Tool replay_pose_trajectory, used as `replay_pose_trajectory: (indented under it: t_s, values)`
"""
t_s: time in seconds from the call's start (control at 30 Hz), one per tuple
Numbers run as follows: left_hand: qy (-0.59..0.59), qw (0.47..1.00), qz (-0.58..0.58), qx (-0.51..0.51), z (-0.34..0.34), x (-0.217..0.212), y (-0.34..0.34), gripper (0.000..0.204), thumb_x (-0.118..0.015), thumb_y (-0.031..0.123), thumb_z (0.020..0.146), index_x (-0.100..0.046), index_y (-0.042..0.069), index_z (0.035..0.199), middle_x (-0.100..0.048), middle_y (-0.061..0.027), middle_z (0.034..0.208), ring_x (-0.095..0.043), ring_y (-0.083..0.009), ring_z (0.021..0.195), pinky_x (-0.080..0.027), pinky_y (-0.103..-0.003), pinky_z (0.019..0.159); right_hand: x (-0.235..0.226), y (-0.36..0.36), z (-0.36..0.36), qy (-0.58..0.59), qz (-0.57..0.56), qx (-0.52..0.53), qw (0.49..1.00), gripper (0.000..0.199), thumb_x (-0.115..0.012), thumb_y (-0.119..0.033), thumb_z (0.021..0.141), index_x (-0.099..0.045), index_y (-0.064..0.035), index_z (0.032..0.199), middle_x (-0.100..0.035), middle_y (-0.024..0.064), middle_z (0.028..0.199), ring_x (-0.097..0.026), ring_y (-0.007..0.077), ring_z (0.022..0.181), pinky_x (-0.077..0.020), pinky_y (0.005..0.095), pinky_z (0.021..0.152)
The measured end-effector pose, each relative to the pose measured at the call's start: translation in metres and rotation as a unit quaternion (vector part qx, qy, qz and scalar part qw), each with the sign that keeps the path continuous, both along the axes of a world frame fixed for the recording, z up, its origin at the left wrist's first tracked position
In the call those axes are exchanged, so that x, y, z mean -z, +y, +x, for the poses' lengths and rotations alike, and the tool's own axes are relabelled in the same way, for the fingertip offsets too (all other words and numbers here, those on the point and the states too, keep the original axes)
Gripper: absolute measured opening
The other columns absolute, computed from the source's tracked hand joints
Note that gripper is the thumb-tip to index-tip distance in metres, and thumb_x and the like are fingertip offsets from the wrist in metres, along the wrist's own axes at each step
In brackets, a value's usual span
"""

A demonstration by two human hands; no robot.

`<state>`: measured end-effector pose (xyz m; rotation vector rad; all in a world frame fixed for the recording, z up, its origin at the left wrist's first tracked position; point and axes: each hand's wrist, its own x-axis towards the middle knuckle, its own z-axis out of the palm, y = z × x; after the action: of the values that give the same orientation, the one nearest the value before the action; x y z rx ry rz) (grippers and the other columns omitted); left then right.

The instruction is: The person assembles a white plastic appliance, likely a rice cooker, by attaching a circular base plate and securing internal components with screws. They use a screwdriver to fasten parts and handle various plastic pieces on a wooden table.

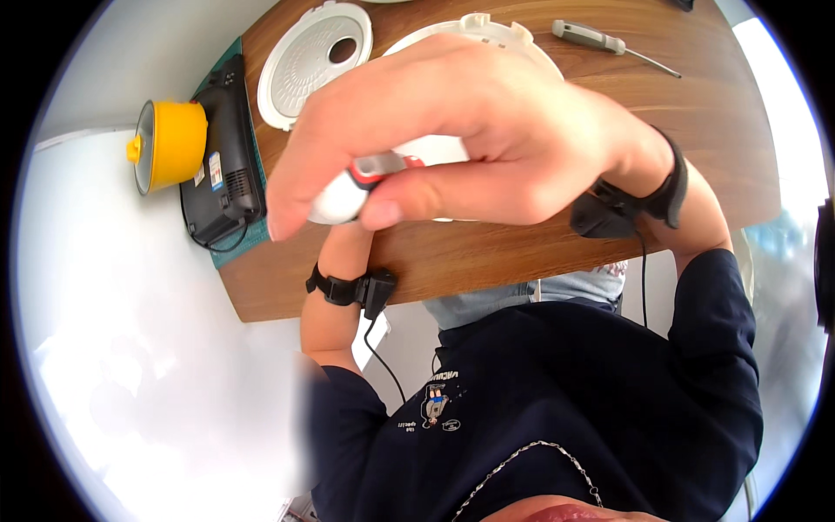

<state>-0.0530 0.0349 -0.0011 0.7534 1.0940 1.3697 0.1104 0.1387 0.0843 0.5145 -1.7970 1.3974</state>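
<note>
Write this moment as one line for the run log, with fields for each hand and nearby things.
right hand: grips small white-and-red plastic part | left hand: hidden behind right | brown wooden table: round white lid, grey-handled screwdriver, yellow pot

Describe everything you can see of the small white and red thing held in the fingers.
The small tool is rounded, mostly white with a red and grey band, and looks like smooth plastic. Only its blunt white end and the band show; fingers hide the rest. The right hand pinches it between thumb and fingertips, lying roughly level, close to the camera above the wooden table. Its full shape cannot be told.
</note>
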Motion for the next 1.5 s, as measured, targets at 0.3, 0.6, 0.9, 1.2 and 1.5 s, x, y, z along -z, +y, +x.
replay_pose_trajectory:
  t_s: [0.3,0.6,0.9,1.2,1.5]
  values:
    - [-0.003,1.000,0.002,0.003,-0.001,0.005,-0.003,0.043,-0.060,0.016,0.095,-0.053,0.001,0.135,-0.065,-0.0103,0.123,-0.064,-0.0192,0.112,-0.054,-0.036,0.095,-0.006,-0.003,0.004,-0.030,-0.008,0.009,0.999,0.026,-0.079,-0.014,0.087,-0.074,-0.0109,0.113,-0.065,0.0055,0.088,-0.064,0.0214,0.081,-0.0531,0.0333,0.075]
    - [-0.004,1.000,0.009,0.010,0.000,-0.002,-0.002,0.042,-0.061,0.017,0.096,-0.054,0.001,0.134,-0.065,-0.0099,0.123,-0.064,-0.0193,0.112,-0.054,-0.036,0.094,-0.030,0.001,0.030,-0.046,0.032,0.054,0.997,0.048,-0.072,-0.003,0.084,-0.061,-0.0057,0.130,-0.064,0.0140,0.101,-0.065,0.0258,0.088,-0.0530,0.0359,0.075]
    - [-0.005,1.000,0.009,0.009,-0.001,-0.003,-0.009,0.042,-0.062,0.019,0.096,-0.055,0.002,0.133,-0.065,-0.0096,0.123,-0.064,-0.0194,0.111,-0.055,-0.036,0.094,-0.008,-0.007,0.010,0.027,0.104,0.191,0.976,0.027,-0.078,-0.021,0.085,-0.072,-0.0109,0.109,-0.058,0.0065,0.078,-0.064,0.0223,0.079,-0.0540,0.0354,0.069]
    - [-0.007,1.000,0.012,0.000,-0.001,0.003,-0.008,0.041,-0.064,0.020,0.096,-0.055,0.003,0.132,-0.066,-0.0093,0.122,-0.064,-0.0195,0.111,-0.055,-0.036,0.094,-0.012,0.009,0.015,-0.021,0.046,0.023,0.998,0.048,-0.069,-0.004,0.085,-0.056,-0.0047,0.131,-0.054,0.0169,0.105,-0.058,0.0308,0.094,-0.0512,0.0353,0.076]
    - [-0.012,1.000,0.020,-0.008,-0.002,0.000,-0.006,0.040,-0.065,0.021,0.096,-0.056,0.004,0.132,-0.066,-0.0089,0.122,-0.065,-0.0196,0.111,-0.056,-0.037,0.093,-0.022,0.005,0.026,-0.049,0.044,0.016,0.998,0.047,-0.068,-0.003,0.086,-0.055,-0.0044,0.131,-0.055,0.0153,0.107,-0.059,0.0288,0.096,-0.0506,0.0342,0.079]
